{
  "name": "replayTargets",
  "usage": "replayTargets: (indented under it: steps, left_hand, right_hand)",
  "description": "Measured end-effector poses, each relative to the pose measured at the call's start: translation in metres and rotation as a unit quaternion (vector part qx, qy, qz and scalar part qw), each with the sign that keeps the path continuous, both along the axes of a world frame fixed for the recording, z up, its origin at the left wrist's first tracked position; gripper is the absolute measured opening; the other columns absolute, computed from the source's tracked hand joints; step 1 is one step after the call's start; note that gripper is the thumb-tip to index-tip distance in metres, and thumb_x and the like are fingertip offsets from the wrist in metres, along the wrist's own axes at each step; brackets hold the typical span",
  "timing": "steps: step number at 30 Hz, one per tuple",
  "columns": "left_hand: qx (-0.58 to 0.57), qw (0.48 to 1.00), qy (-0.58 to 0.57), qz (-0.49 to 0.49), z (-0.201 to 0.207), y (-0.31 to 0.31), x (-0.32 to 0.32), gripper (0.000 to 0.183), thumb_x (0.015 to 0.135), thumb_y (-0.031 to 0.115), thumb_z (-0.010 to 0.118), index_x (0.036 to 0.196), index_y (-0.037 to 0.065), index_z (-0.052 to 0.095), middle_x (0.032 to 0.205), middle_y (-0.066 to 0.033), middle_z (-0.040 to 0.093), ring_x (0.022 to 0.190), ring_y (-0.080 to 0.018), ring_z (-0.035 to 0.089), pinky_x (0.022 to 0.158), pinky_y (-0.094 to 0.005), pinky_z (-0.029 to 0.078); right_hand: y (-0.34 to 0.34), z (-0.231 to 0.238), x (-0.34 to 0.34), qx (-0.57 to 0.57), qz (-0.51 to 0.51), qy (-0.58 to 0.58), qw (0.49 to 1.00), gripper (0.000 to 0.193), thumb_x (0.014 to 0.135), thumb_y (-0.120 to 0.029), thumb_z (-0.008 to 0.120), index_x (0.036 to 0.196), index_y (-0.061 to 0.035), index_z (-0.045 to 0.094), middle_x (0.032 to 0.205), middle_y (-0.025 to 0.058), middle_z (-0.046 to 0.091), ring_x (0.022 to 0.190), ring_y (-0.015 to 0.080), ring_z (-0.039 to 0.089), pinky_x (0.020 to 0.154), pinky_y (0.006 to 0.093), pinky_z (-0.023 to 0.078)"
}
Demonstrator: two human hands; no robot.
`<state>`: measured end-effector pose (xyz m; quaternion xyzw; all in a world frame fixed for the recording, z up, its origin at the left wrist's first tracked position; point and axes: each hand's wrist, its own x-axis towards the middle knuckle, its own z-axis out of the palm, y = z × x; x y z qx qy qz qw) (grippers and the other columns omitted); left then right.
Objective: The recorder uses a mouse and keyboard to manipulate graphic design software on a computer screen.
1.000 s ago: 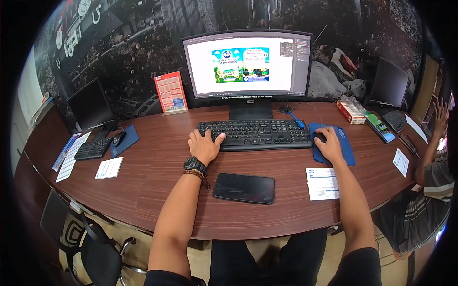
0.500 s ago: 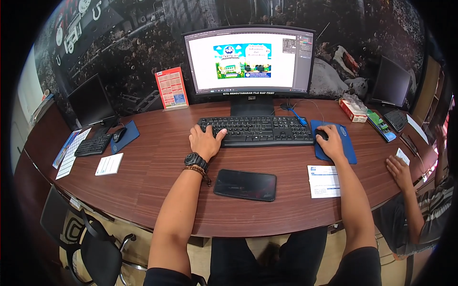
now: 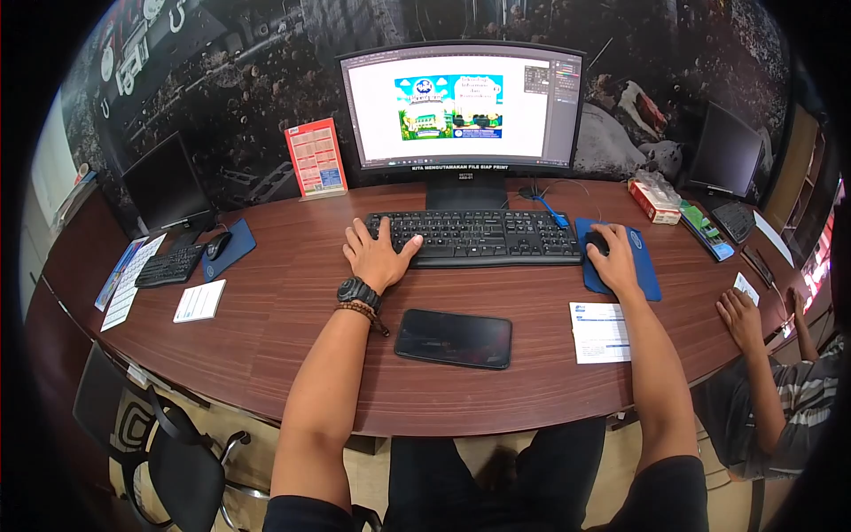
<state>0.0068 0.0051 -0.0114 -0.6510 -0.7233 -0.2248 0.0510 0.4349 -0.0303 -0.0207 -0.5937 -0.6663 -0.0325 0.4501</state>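
Observation:
My left hand (image 3: 377, 257) rests over the left end of a black keyboard (image 3: 483, 238), fingers spread on the keys and thumb stretched toward the lower row. A dark watch and a beaded bracelet circle that wrist. My right hand (image 3: 617, 262) is wrapped over a black computer mouse (image 3: 597, 242) on a blue mouse pad (image 3: 644, 268). Behind the keyboard stands a wide monitor (image 3: 376, 115) showing a colourful blue and green design in an editing window. A black phone (image 3: 453, 339) lies face up between my forearms. Beside my right forearm is a printed paper form (image 3: 598, 333).
A red desk calendar (image 3: 316, 160) stands left of the monitor. Farther left are another dark monitor (image 3: 166, 182), keyboard (image 3: 168, 268) and notepad (image 3: 200, 301). At right sit a red-white box (image 3: 654, 202) and a co-worker's hand (image 3: 738, 317). An office chair (image 3: 184, 461) stands at lower left.
My left hand's fingers have shifted slightly on the keys; my right hand stays on the mouse. The co-worker's farther hand has come down toward the desk edge. The design's lettering looks different.

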Motion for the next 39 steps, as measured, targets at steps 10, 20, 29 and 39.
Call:
replayTargets:
  steps: [10,20,29,39]
  left_hand:
    - [-0.106,0.993,-0.052,-0.026,0.008,-0.001,-0.012,0.117,0.073,0.083,0.061,0.156,0.009,0.026,0.149,-0.0382,0.029,0.139,-0.0520,0.029,0.113,-0.0571,0.026]
    - [-0.108,0.993,-0.046,-0.024,0.008,-0.001,-0.010,0.117,0.073,0.084,0.060,0.155,0.007,0.028,0.148,-0.0376,0.031,0.138,-0.0521,0.031,0.112,-0.0580,0.028]
    - [-0.114,0.992,-0.054,-0.022,0.010,-0.004,-0.009,0.117,0.072,0.084,0.061,0.155,0.007,0.028,0.150,-0.0380,0.028,0.140,-0.0522,0.027,0.114,-0.0573,0.025]
    - [-0.118,0.992,-0.046,-0.028,0.009,-0.002,-0.009,0.116,0.075,0.083,0.059,0.155,0.006,0.028,0.150,-0.0398,0.026,0.141,-0.0527,0.026,0.114,-0.0561,0.024]
  right_hand:
    - [0.005,-0.001,0.005,-0.039,-0.042,-0.012,0.998,0.035,0.083,-0.022,0.066,0.114,-0.0055,0.069,0.118,0.0181,0.058,0.112,0.0371,0.059,0.096,0.0430,0.048]
    - [0.000,0.003,0.005,-0.056,-0.054,-0.017,0.997,0.038,0.082,-0.022,0.064,0.116,-0.0059,0.069,0.121,0.0184,0.058,0.111,0.0376,0.060,0.097,0.0436,0.048]
    - [0.000,0.001,0.006,-0.051,-0.056,-0.017,0.997,0.038,0.082,-0.023,0.064,0.115,-0.0059,0.069,0.120,0.0178,0.058,0.111,0.0377,0.060,0.097,0.0434,0.048]
    - [0.003,-0.003,0.010,-0.040,-0.101,-0.015,0.994,0.037,0.080,-0.024,0.065,0.113,-0.0071,0.070,0.118,0.0182,0.059,0.107,0.0378,0.062,0.094,0.0447,0.050]
